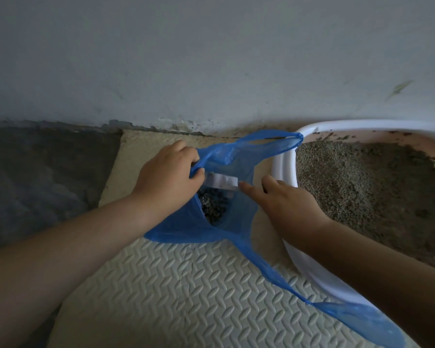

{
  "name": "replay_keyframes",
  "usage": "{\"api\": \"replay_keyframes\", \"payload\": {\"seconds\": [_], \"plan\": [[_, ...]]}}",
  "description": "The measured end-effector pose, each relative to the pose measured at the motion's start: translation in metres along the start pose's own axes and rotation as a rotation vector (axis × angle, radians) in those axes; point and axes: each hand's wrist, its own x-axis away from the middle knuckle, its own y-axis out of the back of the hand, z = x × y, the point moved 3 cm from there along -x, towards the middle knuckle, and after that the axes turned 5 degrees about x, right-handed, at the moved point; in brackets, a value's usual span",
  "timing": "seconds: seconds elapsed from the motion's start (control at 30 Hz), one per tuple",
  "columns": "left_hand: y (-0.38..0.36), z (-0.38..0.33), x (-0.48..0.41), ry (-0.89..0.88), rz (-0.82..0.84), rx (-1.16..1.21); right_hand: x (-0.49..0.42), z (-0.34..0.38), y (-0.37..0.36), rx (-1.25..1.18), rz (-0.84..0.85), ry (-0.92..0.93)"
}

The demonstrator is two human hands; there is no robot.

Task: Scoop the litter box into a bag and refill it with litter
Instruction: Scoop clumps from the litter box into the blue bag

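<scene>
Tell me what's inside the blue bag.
Dark litter clumps lie in the blue bag, with a white object at its mouth. The bag's walls hide the rest.

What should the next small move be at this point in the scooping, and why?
Probably lift the white scoop-like piece out of the blue bag and back to the litter box. The left hand holds the bag's mouth open, dark clumps already lie inside, and the right hand reaches toward that piece.
</scene>
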Motion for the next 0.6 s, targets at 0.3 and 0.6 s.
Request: {"api": "replay_keyframes", "payload": {"seconds": [0.3,0.6], "plan": [[-0.002,-0.006,-0.003,-0.018,-0.012,-0.013,0.013,-0.022,0.002,-0.619,0.134,-0.238],[-0.017,-0.036,-0.007,-0.085,0.032,0.057,0.081,-0.073,0.009,-1.027,0.106,-0.468]]}}
